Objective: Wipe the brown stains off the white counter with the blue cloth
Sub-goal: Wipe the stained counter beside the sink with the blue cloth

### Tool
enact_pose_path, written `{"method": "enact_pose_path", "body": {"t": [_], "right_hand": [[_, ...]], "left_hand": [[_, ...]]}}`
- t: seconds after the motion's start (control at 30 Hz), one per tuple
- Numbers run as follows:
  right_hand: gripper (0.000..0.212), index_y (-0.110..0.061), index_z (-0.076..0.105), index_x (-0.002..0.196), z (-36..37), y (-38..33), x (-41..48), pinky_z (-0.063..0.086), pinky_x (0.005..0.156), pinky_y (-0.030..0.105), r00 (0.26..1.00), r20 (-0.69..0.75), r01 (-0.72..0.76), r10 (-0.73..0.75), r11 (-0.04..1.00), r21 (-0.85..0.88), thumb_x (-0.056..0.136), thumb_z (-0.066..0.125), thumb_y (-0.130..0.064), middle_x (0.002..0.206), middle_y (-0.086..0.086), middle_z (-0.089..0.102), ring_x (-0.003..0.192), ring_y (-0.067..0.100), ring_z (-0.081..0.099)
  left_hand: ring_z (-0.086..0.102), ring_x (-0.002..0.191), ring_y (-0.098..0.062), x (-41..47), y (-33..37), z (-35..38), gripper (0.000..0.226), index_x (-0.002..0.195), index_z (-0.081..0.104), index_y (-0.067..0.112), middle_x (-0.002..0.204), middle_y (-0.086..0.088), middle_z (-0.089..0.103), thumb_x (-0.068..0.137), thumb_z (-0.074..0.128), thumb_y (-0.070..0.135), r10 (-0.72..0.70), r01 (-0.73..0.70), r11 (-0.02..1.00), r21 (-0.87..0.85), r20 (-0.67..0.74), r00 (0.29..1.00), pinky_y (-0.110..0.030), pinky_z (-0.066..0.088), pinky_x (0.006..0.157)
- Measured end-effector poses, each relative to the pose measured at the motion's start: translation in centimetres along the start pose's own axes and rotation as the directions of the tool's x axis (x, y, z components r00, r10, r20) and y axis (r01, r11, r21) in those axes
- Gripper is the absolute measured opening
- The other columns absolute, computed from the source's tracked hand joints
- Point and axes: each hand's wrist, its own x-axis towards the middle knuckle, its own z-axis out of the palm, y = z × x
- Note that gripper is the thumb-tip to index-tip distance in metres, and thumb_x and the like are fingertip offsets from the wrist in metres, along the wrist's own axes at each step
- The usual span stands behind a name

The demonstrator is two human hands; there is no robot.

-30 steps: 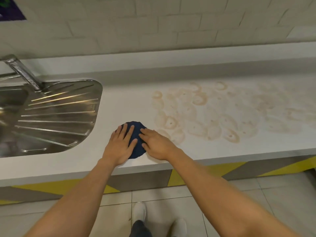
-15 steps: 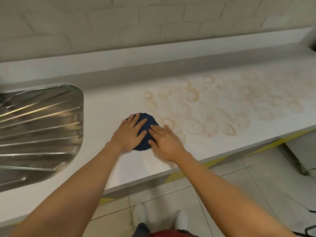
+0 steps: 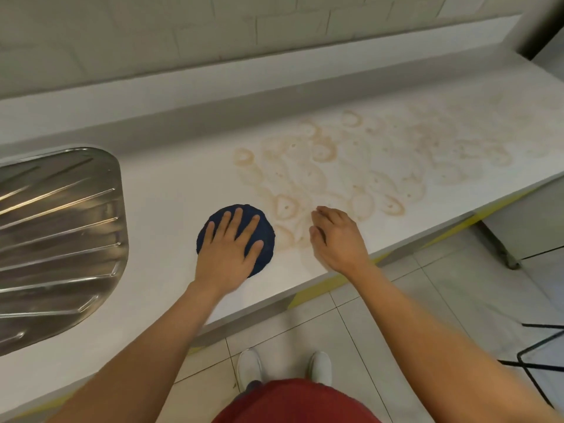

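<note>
Cloth (image 3: 268, 233), seemingly flat under left hand (image 3: 225, 254), lies near counter edge (image 3: 274, 283).

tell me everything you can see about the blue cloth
The blue cloth is dark navy, soft-looking fabric bunched into a roundish pad. It lies flat on the white counter, near its front edge, just left of the brown stains. The left hand rests on it with spread, straight fingers; nothing else touches it.
</note>
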Motion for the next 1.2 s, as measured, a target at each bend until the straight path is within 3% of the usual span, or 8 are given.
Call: {"method": "enact_pose_path", "body": {"t": [0.07,0.23,0.37,0.47,0.7,0.93,1.13,1.2], "right_hand": [[0.034,-0.008,0.062,0.130,-0.3,0.1,0.1,0.041,0.104,0.044,1.000,0.013,0.013,-0.013,1.000,-0.005,0.099,0.055,-0.021,0.142,0.011,0.055,0.130,0.032,0.048],[0.034,-0.012,0.061,0.130,-1.1,0.2,0.6,0.038,0.103,0.042,0.999,0.042,0.013,-0.013,1.000,0.003,0.099,0.054,-0.023,0.144,0.008,0.053,0.132,0.030,0.045],[0.038,-0.011,0.058,0.136,-1.1,0.2,1.3,0.037,0.108,0.043,0.998,0.060,0.028,-0.028,1.000,0.008,0.100,0.053,-0.024,0.146,0.010,0.052,0.134,0.031,0.044],[0.041,-0.011,0.056,0.139,-0.6,0.4,1.3,0.033,0.112,0.042,0.995,0.085,0.044,-0.043,0.999,-0.004,0.101,0.052,-0.025,0.148,0.010,0.050,0.137,0.029,0.043],[0.043,-0.007,0.054,0.140,-0.6,1.1,1.0,0.032,0.114,0.044,0.993,0.091,0.066,-0.069,0.997,0.030,0.101,0.052,-0.025,0.150,0.014,0.047,0.139,0.030,0.040],[0.044,-0.006,0.054,0.140,-0.1,1.8,0.6,0.032,0.115,0.045,0.994,0.072,0.081,-0.082,0.997,0.017,0.101,0.051,-0.027,0.148,0.014,0.049,0.138,0.030,0.042],[0.046,-0.008,0.053,0.141,-0.1,2.3,0.7,0.030,0.116,0.042,0.992,0.078,0.102,-0.103,0.995,0.011,0.102,0.050,-0.030,0.150,0.012,0.047,0.139,0.028,0.041],[0.046,-0.006,0.053,0.141,0.1,2.3,0.7,0.031,0.115,0.043,0.992,0.071,0.105,-0.106,0.994,0.010,0.101,0.051,-0.029,0.149,0.013,0.048,0.138,0.030,0.042]], "left_hand": [[0.004,0.156,-0.024,0.8,-1.3,-0.5,0.063,0.161,0.011,0.039,0.170,-0.001,0.006,0.103,0.011,0.063,0.010,-0.010,1.000,-0.003,0.012,1.000,-0.046,-0.001,0.125],[0.001,0.155,-0.031,6.0,1.8,-0.9,0.065,0.162,0.007,0.032,0.170,-0.010,0.003,0.104,0.015,0.059,-0.172,0.172,0.985,-0.013,0.037,0.984,-0.052,-0.001,0.124],[0.005,0.155,-0.030,2.9,5.9,0.5,0.065,0.162,0.011,0.033,0.170,-0.009,0.007,0.104,0.016,0.061,-0.034,0.035,0.999,-0.010,0.022,0.999,-0.051,0.001,0.124],[0.005,0.156,-0.024,0.9,3.5,0.5,0.065,0.161,0.012,0.039,0.170,-0.001,0.007,0.102,0.014,0.067,0.028,-0.027,0.999,-0.019,0.028,0.999,-0.046,0.002,0.125],[-0.002,0.156,-0.029,5.9,3.3,-0.7,0.067,0.162,0.004,0.035,0.170,-0.009,0.000,0.102,0.013,0.064,-0.199,0.199,0.980,-0.012,0.033,0.980,-0.050,-0.003,0.125],[0.004,0.156,-0.022,0.1,2.8,0.2,0.066,0.160,0.011,0.042,0.170,0.001,0.006,0.101,0.014,0.070,0.023,-0.023,1.000,-0.006,0.026,0.999,-0.043,0.001,0.124],[0.000,0.156,-0.027,5.6,2.0,-1.3,0.067,0.161,0.007,0.037,0.170,-0.007,0.003,0.102,0.016,0.066,-0.210,0.210,0.977,-0.018,0.035,0.977,-0.049,-0.002,0.125],[-0.003,0.156,-0.028,5.8,4.0,-0.9,0.067,0.162,0.006,0.036,0.170,-0.008,0.000,0.102,0.016,0.065,-0.210,0.211,0.977,-0.031,0.044,0.977,-0.049,-0.003,0.125]]}}
